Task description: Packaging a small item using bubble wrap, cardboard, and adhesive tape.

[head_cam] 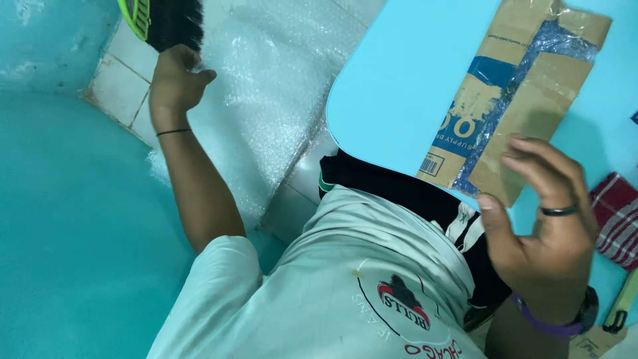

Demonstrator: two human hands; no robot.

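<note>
While the left hand point(174, 78) clamps on a black-bristled brush point(171, 21) with a green handle at the far left, bristles meeting the bubble wrap point(266, 100) spread over the tiled floor, the right hand point(546, 219) pinches a flattened cardboard piece point(515, 93) at the near right, tilted flat against the light-blue board point(399, 80), seemingly to steady it. Both hands are well apart.

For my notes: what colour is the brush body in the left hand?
Bright green with black bristles, brush at the left hand; head view.
</note>
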